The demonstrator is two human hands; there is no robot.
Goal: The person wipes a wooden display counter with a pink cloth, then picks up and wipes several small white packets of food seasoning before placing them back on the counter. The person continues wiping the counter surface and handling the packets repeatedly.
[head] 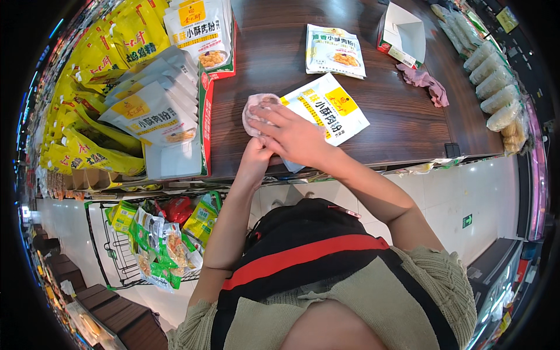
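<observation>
A folded pale pink cloth (253, 127) lies under the fingers of my right hand (293, 133), which presses it at the left end of a white and yellow seasoning powder packet (345, 111). My left hand (256, 157) is curled at the table edge, just below the cloth and touching the right hand. Its fingers are mostly hidden, so what it grips is unclear. A pale corner (292, 166) shows below my right wrist. Farther back on the dark wood-grain table (271, 57) lies a second white packet (336, 51), apparently stacked on another.
Display boxes of upright white packets (151, 116) and yellow pouches (135, 35) line the left. An open white carton (404, 33) and a crumpled pink cloth (424, 83) sit at back right. Bagged goods (494, 83) edge the right. A loaded shopping cart (118, 258) stands below left.
</observation>
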